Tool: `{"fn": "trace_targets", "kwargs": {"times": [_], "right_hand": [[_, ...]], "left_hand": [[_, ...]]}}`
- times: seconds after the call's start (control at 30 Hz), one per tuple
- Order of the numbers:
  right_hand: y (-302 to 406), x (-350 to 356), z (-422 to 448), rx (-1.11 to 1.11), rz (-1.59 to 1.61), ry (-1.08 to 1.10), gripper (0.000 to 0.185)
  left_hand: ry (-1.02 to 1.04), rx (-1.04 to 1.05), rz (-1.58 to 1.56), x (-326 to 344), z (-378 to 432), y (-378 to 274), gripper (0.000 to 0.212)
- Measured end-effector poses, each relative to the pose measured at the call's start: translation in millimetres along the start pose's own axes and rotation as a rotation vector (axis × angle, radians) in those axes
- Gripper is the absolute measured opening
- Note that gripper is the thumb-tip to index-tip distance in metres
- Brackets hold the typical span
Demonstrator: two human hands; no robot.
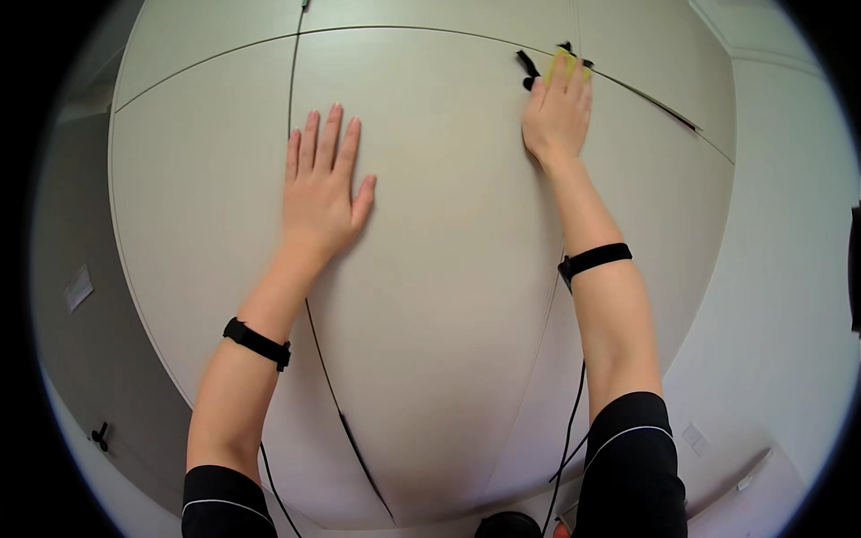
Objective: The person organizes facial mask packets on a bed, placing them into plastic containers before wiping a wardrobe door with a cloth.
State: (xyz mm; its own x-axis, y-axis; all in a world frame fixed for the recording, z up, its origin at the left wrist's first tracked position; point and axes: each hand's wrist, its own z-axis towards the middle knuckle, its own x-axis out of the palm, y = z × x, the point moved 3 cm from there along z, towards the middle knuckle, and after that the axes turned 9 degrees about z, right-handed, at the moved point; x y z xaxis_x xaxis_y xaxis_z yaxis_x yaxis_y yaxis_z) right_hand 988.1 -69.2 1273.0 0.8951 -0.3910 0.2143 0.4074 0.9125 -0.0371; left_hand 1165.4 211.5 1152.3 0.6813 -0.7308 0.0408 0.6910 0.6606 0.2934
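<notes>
My left hand (323, 191) lies flat with spread fingers on the pale cabinet door (430, 222), its little finger beside the dark vertical gap between two doors. Farther up and to the right, my right hand (559, 114) presses a yellow cloth (562, 62) against the cabinet near the seam below the upper doors. The cloth shows around and beyond the fingertips. A black object (529, 67) with a strap-like part is just left of those fingers, and more black pieces (566, 47) show by the cloth; what they are is unclear.
Black bands circle both forearms, and black cables hang beside them. At the left is a grey door with a black handle (100, 437) and a pale paper (79, 288). A white wall (780, 235) with a switch or socket plate (695, 438) stands to the right. A round black object (508, 524) sits low in view.
</notes>
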Motion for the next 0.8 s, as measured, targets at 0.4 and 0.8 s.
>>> {"fn": "trace_targets", "kwargs": {"times": [0.4,0.8], "right_hand": [[181.8,32.3,-13.3,-0.388,0.285,0.130,0.065],[195.9,44.4,-4.4,0.057,0.116,-0.022,0.067]], "left_hand": [[-0.101,-0.048,-0.265,-0.3,-8.8,17.2,0.063],[-0.085,0.018,-0.177,-10.2,-29.7,69.3,0.071]]}}
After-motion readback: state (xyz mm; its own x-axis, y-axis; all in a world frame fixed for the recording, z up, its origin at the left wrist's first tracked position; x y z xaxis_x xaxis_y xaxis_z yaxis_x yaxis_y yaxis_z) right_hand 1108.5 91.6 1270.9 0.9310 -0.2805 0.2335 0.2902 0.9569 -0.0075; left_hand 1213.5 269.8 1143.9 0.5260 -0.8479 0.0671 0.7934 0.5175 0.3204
